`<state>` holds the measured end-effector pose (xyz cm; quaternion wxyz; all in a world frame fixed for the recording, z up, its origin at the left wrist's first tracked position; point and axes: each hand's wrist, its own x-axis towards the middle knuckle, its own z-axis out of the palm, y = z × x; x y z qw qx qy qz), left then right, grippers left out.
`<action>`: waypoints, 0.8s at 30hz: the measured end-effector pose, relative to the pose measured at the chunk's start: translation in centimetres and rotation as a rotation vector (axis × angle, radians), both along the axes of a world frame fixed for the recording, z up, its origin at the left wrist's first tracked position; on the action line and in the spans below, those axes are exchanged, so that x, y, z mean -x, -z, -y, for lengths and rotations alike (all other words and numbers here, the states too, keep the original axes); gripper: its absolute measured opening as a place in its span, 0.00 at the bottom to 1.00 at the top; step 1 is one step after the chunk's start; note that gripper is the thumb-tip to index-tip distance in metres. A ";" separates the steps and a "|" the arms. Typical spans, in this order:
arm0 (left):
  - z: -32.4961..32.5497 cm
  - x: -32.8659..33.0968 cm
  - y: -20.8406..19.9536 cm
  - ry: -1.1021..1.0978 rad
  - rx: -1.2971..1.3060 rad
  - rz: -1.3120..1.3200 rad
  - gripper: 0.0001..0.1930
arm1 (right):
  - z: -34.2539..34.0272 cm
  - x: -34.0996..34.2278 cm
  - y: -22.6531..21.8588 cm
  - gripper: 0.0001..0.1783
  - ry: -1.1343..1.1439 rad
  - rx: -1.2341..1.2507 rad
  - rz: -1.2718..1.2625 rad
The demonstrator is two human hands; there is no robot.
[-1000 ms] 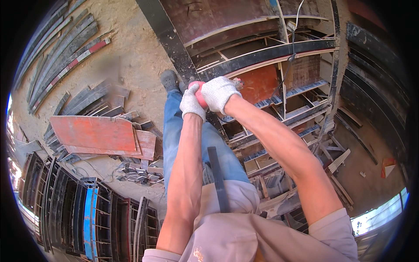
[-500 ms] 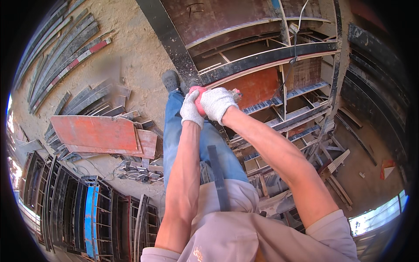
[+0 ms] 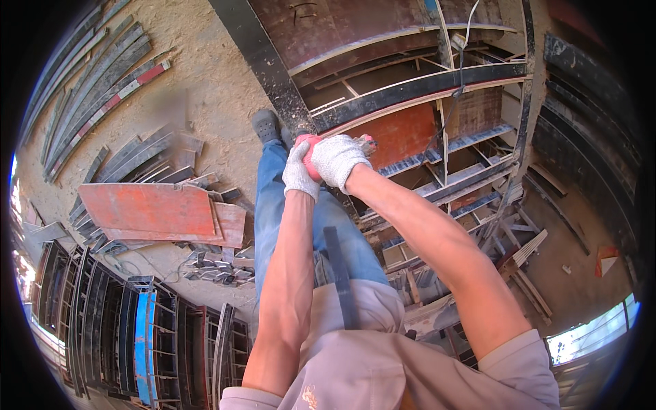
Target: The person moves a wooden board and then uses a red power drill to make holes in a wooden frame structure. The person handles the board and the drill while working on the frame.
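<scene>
Both of my hands wear whitish knitted gloves and come together in front of my thighs. My left hand (image 3: 298, 172) is closed around the left side of a pinkish-red object (image 3: 309, 141). Wrapped over its other side is my right hand (image 3: 337, 162). A small greyish end with a reddish tip (image 3: 369, 144) sticks out beyond the right glove. The gloves hide most of the object, so I cannot make out its kind. It is held close to the corner of a large black-edged frame (image 3: 328, 117).
Framed panels with black edge beams and an orange-red board (image 3: 400, 140) lie to the right. A cable (image 3: 462, 75) hangs over them. At left are stacked dark strips (image 3: 102, 89), a reddish board (image 3: 154, 210) and scrap pieces. Frames with a blue one (image 3: 145, 342) stand lower left.
Very little differs. My right hand and the pinkish-red object have shifted slightly; both hands keep their hold.
</scene>
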<state>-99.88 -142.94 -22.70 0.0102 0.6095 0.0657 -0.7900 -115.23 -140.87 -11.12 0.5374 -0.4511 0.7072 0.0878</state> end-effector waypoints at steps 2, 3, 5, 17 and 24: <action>0.5 1.0 -1.3 -0.027 -0.020 -0.021 0.16 | 1.0 0.3 0.0 0.14 0.071 -0.065 -0.011; 1.4 2.6 -2.9 -0.036 -0.055 -0.066 0.15 | 0.0 -0.3 2.1 0.14 0.086 0.078 -0.047; 2.7 3.6 -3.4 -0.074 -0.166 -0.162 0.14 | 0.3 -0.1 3.9 0.14 0.120 0.061 -0.068; 1.1 -0.2 5.5 0.340 0.095 0.045 0.17 | -1.7 -1.0 2.9 0.12 0.122 -0.028 -0.117; 2.3 1.4 -5.9 0.401 0.118 -0.017 0.23 | -5.5 -5.2 -1.5 0.20 0.241 0.045 -0.254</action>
